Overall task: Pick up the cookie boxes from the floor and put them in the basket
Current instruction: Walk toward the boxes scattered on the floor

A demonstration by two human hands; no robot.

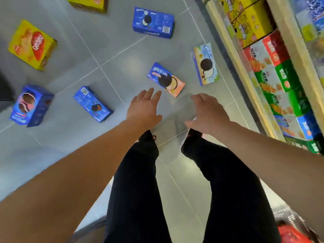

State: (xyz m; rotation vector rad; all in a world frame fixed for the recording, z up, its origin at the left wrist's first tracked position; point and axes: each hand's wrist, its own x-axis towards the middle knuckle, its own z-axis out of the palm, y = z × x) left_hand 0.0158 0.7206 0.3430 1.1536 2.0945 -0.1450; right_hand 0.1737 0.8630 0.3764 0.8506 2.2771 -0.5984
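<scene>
A: Why were both hands out like that, with nothing in them?

B: They looked poised for a two-handed pickup. The left hand (144, 106) and right hand (208, 113) hung spread and empty above the floor (98, 50), fingers straight or only loosely bent, palms down. The red basket (292, 232) sat behind the right arm, down by the person's side, only partly in view, so I'd judge anything lifted had to swing back that way.

A: Which box was nearest?

B: The blue-and-orange Oreo box (166, 79), lying flat just beyond the left fingertips and not touched. Its long axis ran diagonally, one end toward the gap between the hands, the other away and to the left.

A: And the rest?

B: Beyond the right hand, the pale Oreo box (205, 64) lay flat near the shelf (242, 67), long axis running almost straight away. Left of the left hand, a small blue Oreo box (93, 104) lay slanted; further left, a blue box with pink-filled cookies (31, 106). Farther out were a large blue Oreo box (153, 22), long side crosswise, and a yellow biscuit box (32, 44) well off to the left. Another yellow box (88, 3) was cut off at the far edge.
</scene>
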